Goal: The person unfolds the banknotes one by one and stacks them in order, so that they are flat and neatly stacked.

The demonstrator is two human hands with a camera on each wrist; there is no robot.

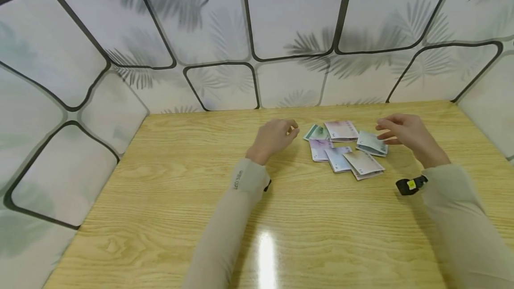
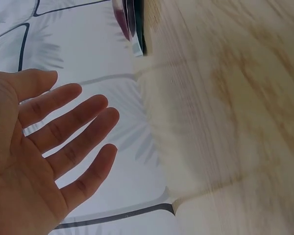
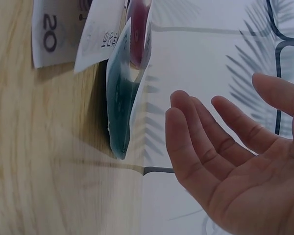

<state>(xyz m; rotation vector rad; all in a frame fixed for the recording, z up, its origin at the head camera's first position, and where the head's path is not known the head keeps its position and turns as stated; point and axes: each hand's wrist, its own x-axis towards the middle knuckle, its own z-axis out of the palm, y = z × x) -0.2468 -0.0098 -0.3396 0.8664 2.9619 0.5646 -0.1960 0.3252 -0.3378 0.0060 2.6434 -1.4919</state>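
Observation:
Several folded banknotes lie in a loose cluster between the hands. Among them are a pink one, a green one, a purple one, a blue one, a brownish one and a grey-green one. My left hand hovers left of the cluster; its wrist view shows loosely spread fingers holding nothing. On the other side, my right hand hangs beside the grey-green note, fingers relaxed and bare. In the right wrist view, a note marked 20 stands partly unfolded.
The notes sit on a wood-grain table toward its far edge. Behind it rises a wall covering patterned with dark outlines and leaves, continuing along the left side. A black band with a small device is on the right wrist.

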